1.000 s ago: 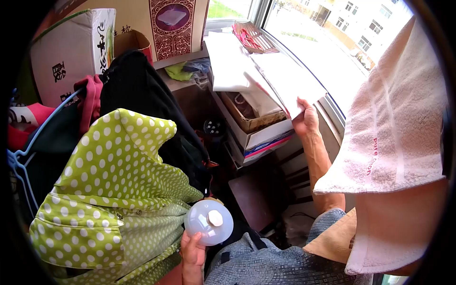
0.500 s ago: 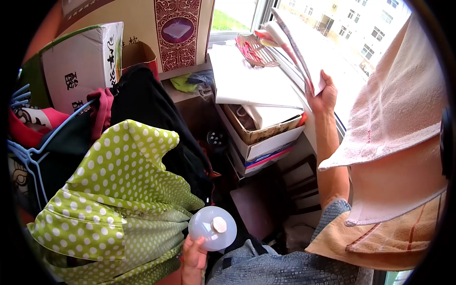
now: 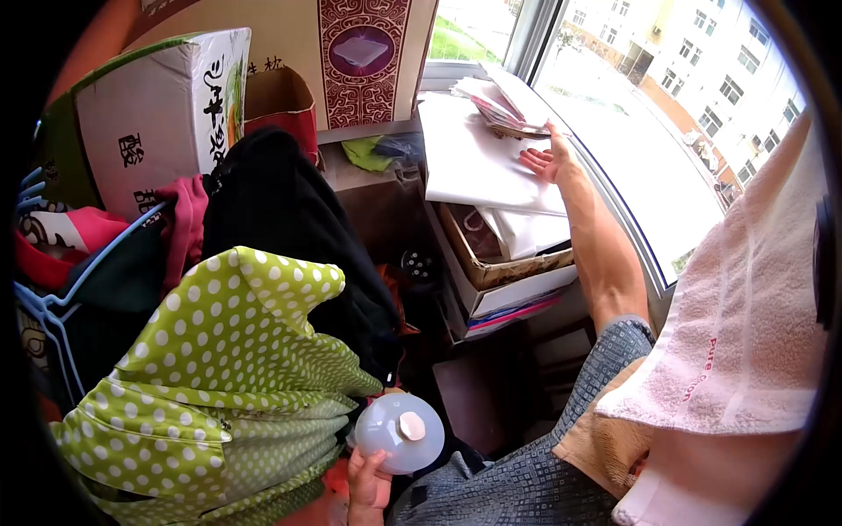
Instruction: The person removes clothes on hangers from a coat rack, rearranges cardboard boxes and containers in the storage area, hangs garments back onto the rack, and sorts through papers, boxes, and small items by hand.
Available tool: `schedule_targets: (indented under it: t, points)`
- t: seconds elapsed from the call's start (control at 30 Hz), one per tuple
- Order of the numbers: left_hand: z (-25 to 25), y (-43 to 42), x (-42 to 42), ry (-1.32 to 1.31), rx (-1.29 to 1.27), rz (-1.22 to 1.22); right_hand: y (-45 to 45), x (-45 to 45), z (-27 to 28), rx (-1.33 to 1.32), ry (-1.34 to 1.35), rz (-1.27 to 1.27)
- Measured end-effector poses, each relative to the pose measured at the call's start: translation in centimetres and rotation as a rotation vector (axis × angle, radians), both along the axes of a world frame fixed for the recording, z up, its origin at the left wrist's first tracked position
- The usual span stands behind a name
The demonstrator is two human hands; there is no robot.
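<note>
My left hand [image 3: 368,480] is closed on the rim of a round, translucent lid-like piece with a white knob [image 3: 399,434], low in the middle of the view. Farther off by the window, my right hand [image 3: 550,159] has its fingers spread, the palm partly turned up. It is at the near right edge of a stack of papers [image 3: 502,98]. That stack lies over a woven basket, now mostly hidden, on a white flat sheet or board [image 3: 478,167]. Whether the fingertips still touch the papers I cannot tell.
Beneath the white sheet are stacked cardboard boxes [image 3: 517,273]. Green polka-dot cloth [image 3: 254,351], dark clothing [image 3: 281,202] and blue hangers [image 3: 53,307] crowd the left. Towels [image 3: 702,377] hang at right, beside the window [image 3: 631,131]. Large cartons [image 3: 149,123] stand behind.
My right hand has lowered the papers from the air onto the basket, and its fingers have opened. The left hand still holds the knobbed piece. The view has shifted slightly.
</note>
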State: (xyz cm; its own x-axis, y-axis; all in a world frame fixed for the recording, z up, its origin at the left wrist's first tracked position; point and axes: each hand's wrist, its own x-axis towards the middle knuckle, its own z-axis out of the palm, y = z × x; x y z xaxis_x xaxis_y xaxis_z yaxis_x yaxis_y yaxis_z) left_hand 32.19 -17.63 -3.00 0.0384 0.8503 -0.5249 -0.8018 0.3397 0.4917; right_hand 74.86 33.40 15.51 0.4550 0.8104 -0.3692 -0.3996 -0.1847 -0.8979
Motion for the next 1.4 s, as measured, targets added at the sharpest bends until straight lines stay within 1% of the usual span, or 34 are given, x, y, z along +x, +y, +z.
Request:
schedule_targets:
  t: [0.07, 0.1, 0.17, 0.2, 0.23, 0.27, 0.3, 0.33, 0.4, 0.43, 0.47, 0.53, 0.57, 0.6, 0.73, 0.8, 0.9, 0.93, 0.97, 1.0, 1.07, 1.13, 1.2, 1.23, 1.3, 1.33, 1.4]
  points:
    - [-0.2, -0.1, 0.1, 0.016, -0.002, 0.008, 1.1, 0.5, 0.2, 0.01, 0.092, 0.024]
    - [-0.2, -0.1, 0.2, 0.031, -0.003, 0.011, 1.8, 0.6, 0.0, 0.008, 0.09, 0.034]
    - [0.1, 0.1, 0.5, 0.032, 0.003, 0.014, 3.4, 0.8, -0.6, 0.041, 0.089, 0.136]
    - [0.2, 0.3, 0.5, 0.037, 0.009, 0.005, 5.3, 1.8, -1.9, 0.042, 0.09, 0.147]
    - [0.2, 0.4, 0.6, 0.039, 0.01, 0.014, 7.8, 3.3, -3.9, 0.073, 0.171, 0.148]
    - [0.2, 0.4, 0.7, 0.051, 0.017, 0.012, 8.3, 3.2, -4.4, 0.102, 0.252, 0.145]
    - [0.2, 0.4, 0.7, 0.062, 0.021, 0.007, 8.3, 3.3, -5.2, 0.13, 0.233, 0.1]
    - [0.4, 0.4, 0.7, 0.062, 0.018, 0.005, 8.0, 3.4, -6.1, 0.127, 0.233, 0.098]
    - [0.8, 0.6, 0.7, 0.051, 0.023, 0.004, 7.2, 2.7, -7.2, 0.376, 0.299, 0.01]
    - [0.9, 0.5, 0.7, 0.052, 0.024, 0.007, 6.4, 2.9, -7.4, 0.394, 0.279, -0.031]
    - [1.0, 0.5, 0.6, 0.046, 0.027, 0.003, 6.4, 3.2, -7.5, 0.395, 0.279, -0.029]
    - [1.0, 0.3, 0.5, 0.041, 0.029, -0.008, 5.9, 4.5, -7.8, 0.577, 0.396, 0.065]
    - [0.8, 0.3, 0.3, 0.033, 0.043, -0.024, 4.8, 4.3, -6.8, 0.627, 0.469, 0.103]
    - [0.8, 0.3, 0.2, 0.025, 0.056, -0.041, 2.9, 3.6, -4.9, 0.586, 0.506, 0.111]
    - [1.7, 0.6, 0.0, 0.045, 0.089, -0.076, -0.6, 7.4, -6.7, 0.649, 0.418, 0.148]
    - [2.0, 0.7, 0.0, 0.021, 0.114, -0.07, -4.3, 7.8, -6.7, 0.668, 0.356, 0.152]
    - [1.8, 0.8, -0.5, -0.036, 0.159, -0.102, -18.2, 2.2, -4.4, 0.586, 0.251, 0.125]
    - [2.8, 1.1, -0.4, -0.053, 0.172, -0.106, -22.0, 0.5, -4.4, 0.562, 0.224, 0.116]
    - [2.9, 1.3, -0.5, -0.075, 0.205, -0.128, -22.7, 6.1, -10.4, 0.62, 0.398, 0.497]
    - [2.5, 1.1, -0.9, -0.073, 0.215, -0.134, -28.5, -0.5, -7.0, 0.556, 0.228, 0.248]
    - [3.0, 1.0, -1.4, -0.078, 0.216, -0.172, -34.3, -1.0, -10.0, 0.423, 0.147, 0.141]
    - [2.8, 1.0, -1.8, -0.111, 0.213, -0.198, -40.1, -3.5, -10.9, 0.268, 0.152, 0.08]
    - [2.6, 0.9, -2.0, -0.085, 0.188, -0.209, -44.9, -5.1, -13.2, 0.157, 0.182, 0.052]
    - [2.5, 0.8, -2.1, -0.061, 0.183, -0.218, -47.1, -5.8, -14.8, 0.118, 0.223, 0.043]
    - [1.3, 0.4, -2.6, -0.062, 0.165, -0.259, -51.2, -7.0, -17.6, -0.029, 0.227, 0.001]
    - [0.8, 0.3, -2.7, -0.062, 0.154, -0.283, -52.9, -7.2, -19.8, -0.068, 0.205, -0.021]
    - [0.2, -0.2, -2.8, -0.061, 0.149, -0.322, -55.7, -8.7, -22.3, -0.151, 0.272, -0.077]
